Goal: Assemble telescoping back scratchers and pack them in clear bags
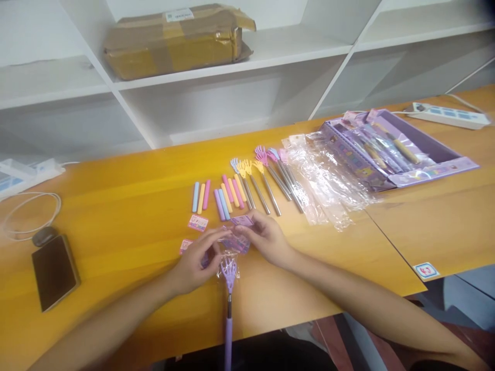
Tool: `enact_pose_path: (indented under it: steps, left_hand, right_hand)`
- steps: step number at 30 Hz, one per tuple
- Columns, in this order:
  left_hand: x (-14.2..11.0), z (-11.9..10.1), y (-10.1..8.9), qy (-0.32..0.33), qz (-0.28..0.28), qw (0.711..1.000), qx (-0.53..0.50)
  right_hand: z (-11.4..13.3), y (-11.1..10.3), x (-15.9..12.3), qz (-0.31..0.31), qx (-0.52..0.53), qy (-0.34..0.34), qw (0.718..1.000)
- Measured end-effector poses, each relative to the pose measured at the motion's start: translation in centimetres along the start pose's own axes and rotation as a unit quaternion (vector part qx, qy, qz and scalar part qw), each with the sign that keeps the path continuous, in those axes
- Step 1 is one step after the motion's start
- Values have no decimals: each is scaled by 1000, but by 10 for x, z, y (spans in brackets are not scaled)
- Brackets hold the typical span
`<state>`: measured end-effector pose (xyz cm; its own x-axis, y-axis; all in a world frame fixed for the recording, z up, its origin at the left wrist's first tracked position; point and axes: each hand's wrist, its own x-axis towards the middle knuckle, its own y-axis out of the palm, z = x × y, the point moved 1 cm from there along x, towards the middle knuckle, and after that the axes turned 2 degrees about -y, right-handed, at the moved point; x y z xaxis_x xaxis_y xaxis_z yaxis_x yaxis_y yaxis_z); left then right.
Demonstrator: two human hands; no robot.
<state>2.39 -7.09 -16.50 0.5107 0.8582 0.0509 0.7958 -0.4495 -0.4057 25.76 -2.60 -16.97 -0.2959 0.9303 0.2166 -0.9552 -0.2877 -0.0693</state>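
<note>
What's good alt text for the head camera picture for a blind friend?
A person's right hand holds a printed card, the left hand close by, near a purple back scratcher at a wood-toned table. Beyond lie colored tubes, more hand-shaped scratchers, clear plastic bags and an open purple box.

Head-worn view, facing forward and down, tabletop (135,206) near, shelves (216,105) beyond

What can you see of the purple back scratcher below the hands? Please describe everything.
The purple back scratcher has a plastic-looking, claw-shaped head, a short visible stretch of metal-looking rod and a long handle. Its head points away from the person, inside clear wrapping, close to the left hand. The handle passes beyond the table's near edge and leaves the picture.
</note>
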Motion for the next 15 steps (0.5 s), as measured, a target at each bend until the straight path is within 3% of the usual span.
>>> enact_pose_path:
  steps: [4, 7, 11, 15]
  left_hand:
    - [-1, -2, -2, 4, -20, 1000, -17]
    - [-2, -2, -1, 6, -17, 992, -123]
    - [-2, 4, 2, -6, 2, 959, -285]
    - [2, 9, 3, -24, -6, 926, -377]
  right_hand:
    - [7, -6, 0, 14, -88, -73, 993]
    - [13, -9, -1, -4, -134, -123, 983]
    - [13, -8, 0, 2, -173, -181, 968]
    - [6, -5, 1, 3, -169, -210, 963]
